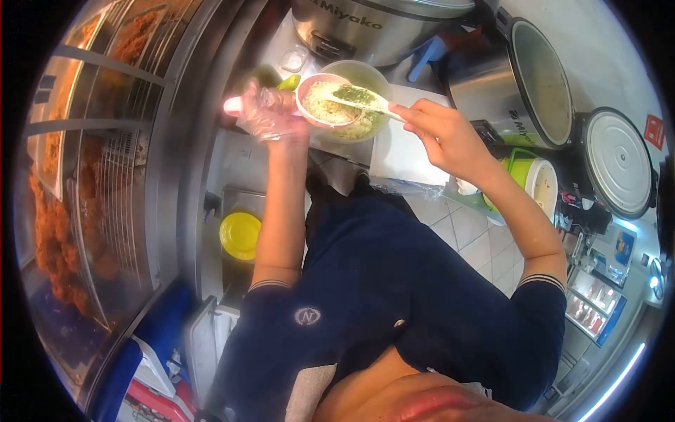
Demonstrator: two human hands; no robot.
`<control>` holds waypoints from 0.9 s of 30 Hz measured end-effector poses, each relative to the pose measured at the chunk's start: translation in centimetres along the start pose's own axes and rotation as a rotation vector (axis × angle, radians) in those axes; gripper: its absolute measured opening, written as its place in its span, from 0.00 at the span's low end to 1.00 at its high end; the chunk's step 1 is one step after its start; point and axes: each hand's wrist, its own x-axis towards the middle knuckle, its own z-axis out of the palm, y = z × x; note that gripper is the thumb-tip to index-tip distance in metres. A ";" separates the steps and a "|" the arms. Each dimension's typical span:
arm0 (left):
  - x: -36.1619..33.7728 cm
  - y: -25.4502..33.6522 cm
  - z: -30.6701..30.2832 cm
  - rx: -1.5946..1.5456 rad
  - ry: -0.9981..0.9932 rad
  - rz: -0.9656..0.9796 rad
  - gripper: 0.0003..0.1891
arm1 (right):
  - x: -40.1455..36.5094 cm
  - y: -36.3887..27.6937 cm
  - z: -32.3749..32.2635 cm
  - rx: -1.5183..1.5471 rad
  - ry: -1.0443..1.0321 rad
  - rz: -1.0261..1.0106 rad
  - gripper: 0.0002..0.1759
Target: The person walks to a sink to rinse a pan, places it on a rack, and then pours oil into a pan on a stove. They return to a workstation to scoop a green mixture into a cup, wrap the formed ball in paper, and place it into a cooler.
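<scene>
My left hand [271,112], in a clear plastic glove, is wrapped round the handle of a pink-rimmed bowl [301,93] that holds rice. In my right hand [436,133] is a pale spoon [380,107], its tip inside that bowl with green paste on it. Under the pink-rimmed bowl sits a larger translucent bowl [376,84], with rice showing at its lower side. A white board or sheet [408,151] lies below my right hand. Part of the spoon's handle is hidden by my fingers.
Behind the bowls stands a steel Miyako cooker [380,32]. To the right are an open cooker [499,91], a white lid [619,162] and a green-and-white tub [541,183]. A display case with fried food [53,232] fills the left. A yellow plate [240,235] lies lower down.
</scene>
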 end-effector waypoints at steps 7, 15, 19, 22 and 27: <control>-1.1 1.6 -3.2 0.056 0.024 -0.055 0.22 | 3.3 1.1 -1.2 -0.369 -0.077 0.216 0.09; -4.2 -1.3 -4.6 0.208 0.101 -0.474 0.16 | 11.1 5.9 7.3 -0.959 -0.372 -0.269 0.04; -2.9 -3.8 -8.0 0.232 0.033 -0.576 0.10 | 13.3 5.7 6.9 -0.886 -0.551 -0.298 0.06; -3.3 -3.7 -7.9 0.236 0.007 -0.645 0.11 | 13.2 6.3 6.9 -0.733 -0.602 -0.038 0.10; -3.4 -3.9 -8.0 0.181 -0.039 -0.623 0.11 | 11.1 6.6 9.2 -0.420 -0.570 0.294 0.13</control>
